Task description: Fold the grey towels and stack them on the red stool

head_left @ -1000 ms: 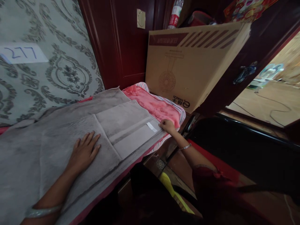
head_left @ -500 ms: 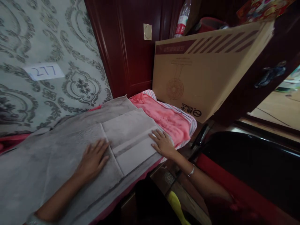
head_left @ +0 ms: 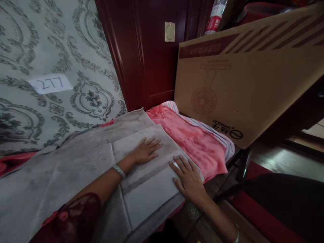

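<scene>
A grey cloth [head_left: 83, 168] lies spread over a bed-like surface, with a folded, layered section [head_left: 152, 199] at its right end. My left hand [head_left: 146, 151] rests flat on the upper part of that section, fingers spread and pointing right. At the section's right edge, my right hand [head_left: 189, 177] lies open, palm down, fingers spread. A pink blanket [head_left: 187, 135] shows beyond the grey cloth, on top of a striped cloth [head_left: 229, 148]. Neither hand grasps anything.
A large cardboard box [head_left: 243, 81] leans behind the blanket, with a plastic bottle [head_left: 215, 17] behind its top edge. Patterned wall [head_left: 91, 98] bearing a paper marked 277 [head_left: 50, 83] stands at left. A black and red seat [head_left: 278, 202] is at lower right.
My left hand has moved right, from the left part of the grey cloth onto the folded section. My right hand stays at the section's right edge. The view has shifted closer.
</scene>
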Available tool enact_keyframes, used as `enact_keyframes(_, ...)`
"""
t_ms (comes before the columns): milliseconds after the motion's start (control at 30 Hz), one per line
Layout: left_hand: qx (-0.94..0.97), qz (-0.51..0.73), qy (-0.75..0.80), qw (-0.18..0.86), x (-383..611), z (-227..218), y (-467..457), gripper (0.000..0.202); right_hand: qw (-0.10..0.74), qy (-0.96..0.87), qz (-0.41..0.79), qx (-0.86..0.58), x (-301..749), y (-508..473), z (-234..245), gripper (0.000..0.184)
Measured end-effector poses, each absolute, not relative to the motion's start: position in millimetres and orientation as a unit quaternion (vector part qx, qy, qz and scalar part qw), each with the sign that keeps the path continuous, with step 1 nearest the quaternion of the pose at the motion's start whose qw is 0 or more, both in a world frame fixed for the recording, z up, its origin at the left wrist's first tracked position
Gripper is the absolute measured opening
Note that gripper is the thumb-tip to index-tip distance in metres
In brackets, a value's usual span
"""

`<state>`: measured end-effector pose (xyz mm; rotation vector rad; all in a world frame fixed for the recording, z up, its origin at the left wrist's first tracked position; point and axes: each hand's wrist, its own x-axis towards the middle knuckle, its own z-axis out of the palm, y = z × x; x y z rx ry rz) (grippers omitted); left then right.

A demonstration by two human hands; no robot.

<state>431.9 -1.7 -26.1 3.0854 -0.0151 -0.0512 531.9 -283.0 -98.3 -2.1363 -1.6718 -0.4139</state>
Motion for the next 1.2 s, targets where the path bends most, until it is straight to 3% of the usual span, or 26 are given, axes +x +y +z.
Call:
enact_keyframes(367,0.978,-0.004,0.209,0.0,486.6,-20.1,56.5,0.059,0.187,-0.606,-0.152,-0.758,534.1,-284.4,-99.8,0.062)
enact_keyframes(867,0.962,0.051,0.262,0.056,528.0,-24.0,55.9,0.056,0.188,-0.601,-0.152,-0.762,531.5,-285.8,-96.8,0.062)
enact_keyframes(1200,0.937,0.127,0.302,0.124,548.1,-6.6,61.4,0.035,0.196,-0.597,-0.125,-0.768,530.2,-284.6,-90.2,0.059)
